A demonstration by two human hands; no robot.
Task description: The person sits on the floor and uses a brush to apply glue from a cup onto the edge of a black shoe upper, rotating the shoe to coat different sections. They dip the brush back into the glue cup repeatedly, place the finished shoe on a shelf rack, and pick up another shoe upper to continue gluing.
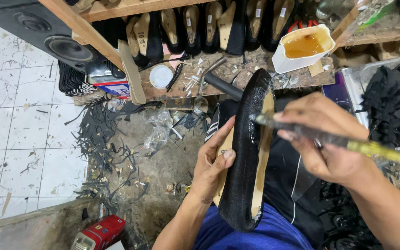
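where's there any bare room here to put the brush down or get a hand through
Most open: the white tile floor on the left, bordered by the speaker above and black scraps. The dirt patch between the scraps and the left hand is fairly free. Crowded: the bench with glue tub and tools, and the right, past the right hand.

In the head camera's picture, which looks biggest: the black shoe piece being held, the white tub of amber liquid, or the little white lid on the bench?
1. Black shoe piece, though nearest the camera.
2. White tub.
3. White lid.
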